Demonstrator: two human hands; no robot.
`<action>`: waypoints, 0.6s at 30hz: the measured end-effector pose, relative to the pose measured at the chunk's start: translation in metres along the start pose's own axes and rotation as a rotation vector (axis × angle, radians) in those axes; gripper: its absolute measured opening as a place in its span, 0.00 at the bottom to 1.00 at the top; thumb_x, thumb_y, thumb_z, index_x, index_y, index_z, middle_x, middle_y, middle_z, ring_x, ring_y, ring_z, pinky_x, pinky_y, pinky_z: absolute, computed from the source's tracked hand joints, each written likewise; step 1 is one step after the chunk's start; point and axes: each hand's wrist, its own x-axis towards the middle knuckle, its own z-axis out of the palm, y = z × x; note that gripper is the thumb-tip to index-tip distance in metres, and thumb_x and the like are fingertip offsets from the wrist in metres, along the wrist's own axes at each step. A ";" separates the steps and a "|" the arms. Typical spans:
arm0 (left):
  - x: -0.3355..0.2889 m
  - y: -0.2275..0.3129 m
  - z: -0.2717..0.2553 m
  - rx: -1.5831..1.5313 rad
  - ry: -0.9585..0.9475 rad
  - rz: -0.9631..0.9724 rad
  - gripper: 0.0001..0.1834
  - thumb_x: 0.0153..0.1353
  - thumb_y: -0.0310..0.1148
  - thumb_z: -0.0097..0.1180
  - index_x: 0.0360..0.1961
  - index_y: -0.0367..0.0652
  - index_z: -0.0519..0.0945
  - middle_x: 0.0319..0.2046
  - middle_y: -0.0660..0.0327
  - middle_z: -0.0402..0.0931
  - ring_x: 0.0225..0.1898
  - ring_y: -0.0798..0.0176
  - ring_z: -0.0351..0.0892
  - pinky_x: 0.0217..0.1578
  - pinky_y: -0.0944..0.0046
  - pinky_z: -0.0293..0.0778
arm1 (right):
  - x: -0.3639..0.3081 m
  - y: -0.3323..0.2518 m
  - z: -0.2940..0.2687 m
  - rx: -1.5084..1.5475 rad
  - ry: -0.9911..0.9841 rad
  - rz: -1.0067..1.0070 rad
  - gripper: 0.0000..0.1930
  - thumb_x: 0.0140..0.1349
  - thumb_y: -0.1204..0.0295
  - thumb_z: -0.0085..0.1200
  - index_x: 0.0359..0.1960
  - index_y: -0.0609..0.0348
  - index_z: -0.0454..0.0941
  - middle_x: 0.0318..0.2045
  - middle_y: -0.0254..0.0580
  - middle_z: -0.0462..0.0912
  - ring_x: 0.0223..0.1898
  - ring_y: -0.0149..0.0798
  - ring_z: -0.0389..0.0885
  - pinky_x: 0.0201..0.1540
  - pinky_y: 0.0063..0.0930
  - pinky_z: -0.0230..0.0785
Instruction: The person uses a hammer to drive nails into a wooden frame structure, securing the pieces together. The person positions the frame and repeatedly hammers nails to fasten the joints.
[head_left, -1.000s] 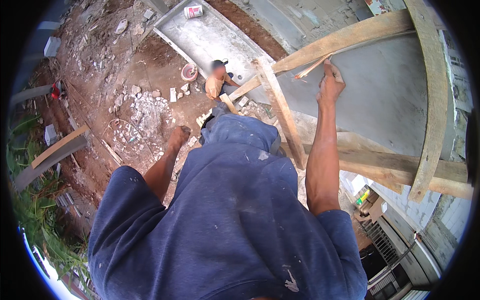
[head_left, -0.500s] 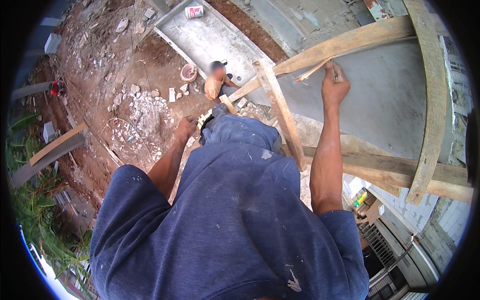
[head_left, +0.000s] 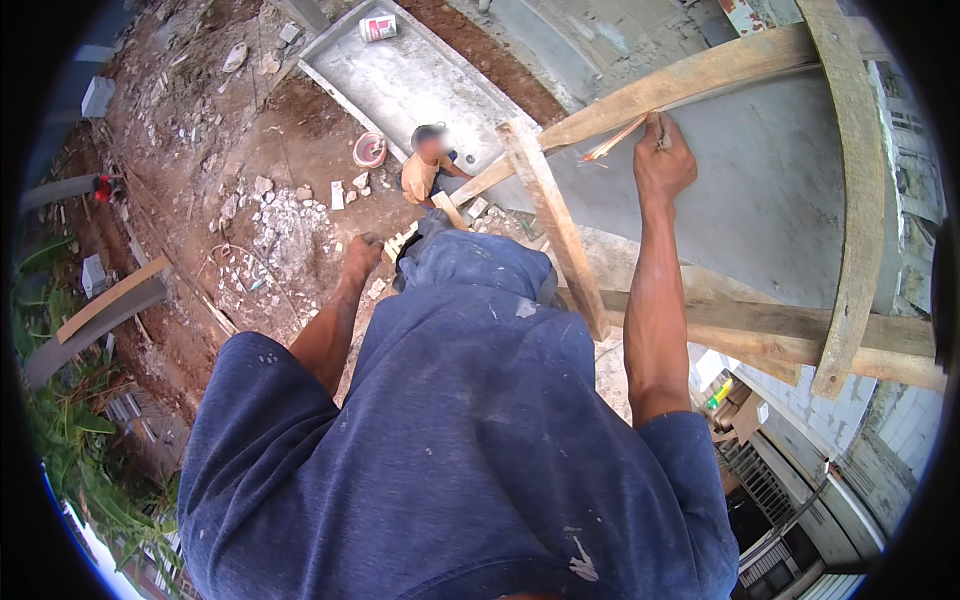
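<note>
My right hand [head_left: 664, 165] is raised in front of a smooth grey cement wall [head_left: 760, 180]. Its fingers are closed on a thin pale stick with a frayed, orange-tinged end [head_left: 612, 146], which points left just below a long wooden beam [head_left: 690, 85]. My left hand [head_left: 362, 254] hangs low beside my waist, fingers curled. Close to its fingertips is a pale yellow notched thing [head_left: 400, 243], partly hidden by my clothes. Whether the left hand holds anything is too small to tell.
An upright plank [head_left: 555, 225] and another board [head_left: 855, 190] cross the beams around me. Below, a person in an orange shirt [head_left: 420, 178] crouches near a pinkish bucket [head_left: 369, 150] and a long concrete trough [head_left: 330, 75] with a white bucket [head_left: 378, 28]. Rubble [head_left: 285, 225] covers the ground.
My right hand has shifted slightly left and turned a little, with the stick still in it. The left hand has moved slightly left. The crouching person's head has turned to the right.
</note>
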 end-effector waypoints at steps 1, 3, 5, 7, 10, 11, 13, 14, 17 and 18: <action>0.003 -0.005 0.000 0.013 -0.008 0.000 0.15 0.63 0.35 0.54 0.46 0.38 0.83 0.29 0.58 0.82 0.25 0.63 0.81 0.30 0.63 0.76 | 0.001 -0.002 0.001 -0.005 0.001 0.000 0.11 0.63 0.61 0.57 0.39 0.50 0.87 0.26 0.49 0.85 0.29 0.53 0.84 0.34 0.42 0.73; 0.009 -0.008 0.001 0.034 -0.024 0.008 0.15 0.64 0.34 0.55 0.47 0.36 0.82 0.29 0.59 0.82 0.23 0.65 0.81 0.26 0.64 0.76 | 0.002 -0.004 0.002 -0.049 0.013 -0.001 0.09 0.63 0.64 0.56 0.36 0.52 0.85 0.26 0.48 0.85 0.28 0.54 0.83 0.31 0.45 0.72; 0.008 -0.008 0.005 0.052 -0.039 0.028 0.15 0.64 0.34 0.55 0.46 0.36 0.83 0.28 0.60 0.81 0.22 0.66 0.80 0.26 0.65 0.76 | 0.001 -0.003 0.005 -0.077 0.019 0.017 0.09 0.63 0.65 0.56 0.34 0.53 0.85 0.26 0.48 0.85 0.27 0.55 0.83 0.29 0.46 0.71; 0.007 -0.007 0.011 0.019 -0.012 -0.006 0.14 0.62 0.36 0.54 0.41 0.37 0.83 0.26 0.55 0.81 0.27 0.59 0.82 0.33 0.60 0.76 | 0.001 -0.005 0.008 -0.081 0.018 0.050 0.09 0.63 0.65 0.56 0.34 0.54 0.85 0.25 0.49 0.84 0.26 0.55 0.83 0.28 0.47 0.70; 0.008 -0.008 0.017 0.014 0.002 0.012 0.14 0.60 0.37 0.53 0.36 0.36 0.83 0.26 0.51 0.81 0.30 0.55 0.82 0.37 0.57 0.76 | 0.003 -0.011 0.002 -0.086 -0.026 0.088 0.09 0.63 0.64 0.56 0.34 0.55 0.84 0.24 0.51 0.84 0.26 0.56 0.82 0.29 0.46 0.70; 0.011 -0.007 0.019 0.009 0.007 0.031 0.14 0.60 0.37 0.53 0.36 0.36 0.82 0.26 0.51 0.81 0.30 0.55 0.82 0.37 0.57 0.75 | 0.005 -0.012 -0.003 -0.076 -0.050 0.072 0.09 0.63 0.64 0.57 0.34 0.55 0.84 0.24 0.51 0.84 0.26 0.56 0.82 0.29 0.46 0.70; 0.019 -0.015 0.027 -0.047 0.071 0.114 0.14 0.59 0.36 0.52 0.34 0.34 0.81 0.24 0.52 0.80 0.28 0.55 0.81 0.36 0.57 0.74 | 0.008 -0.015 -0.013 -0.054 -0.098 0.044 0.09 0.62 0.65 0.57 0.33 0.56 0.84 0.23 0.52 0.83 0.26 0.56 0.82 0.29 0.45 0.71; 0.023 -0.023 0.027 -0.045 0.058 0.096 0.13 0.59 0.35 0.52 0.33 0.34 0.81 0.23 0.52 0.80 0.27 0.56 0.80 0.35 0.57 0.74 | 0.007 -0.017 -0.014 -0.059 -0.100 0.042 0.09 0.62 0.66 0.58 0.33 0.57 0.84 0.23 0.52 0.83 0.26 0.56 0.82 0.29 0.45 0.71; 0.020 -0.008 0.033 -0.068 0.008 0.087 0.13 0.58 0.35 0.52 0.31 0.34 0.81 0.20 0.55 0.77 0.24 0.59 0.76 0.32 0.57 0.72 | 0.005 -0.010 -0.015 -0.074 -0.096 0.052 0.07 0.60 0.67 0.59 0.33 0.57 0.84 0.23 0.52 0.83 0.26 0.56 0.82 0.30 0.43 0.71; 0.019 -0.007 0.031 -0.076 0.007 0.083 0.12 0.58 0.34 0.52 0.30 0.35 0.81 0.20 0.55 0.77 0.24 0.59 0.76 0.31 0.58 0.72 | 0.004 -0.007 -0.014 -0.055 -0.098 0.066 0.07 0.60 0.67 0.59 0.33 0.57 0.84 0.23 0.52 0.83 0.26 0.55 0.82 0.30 0.43 0.72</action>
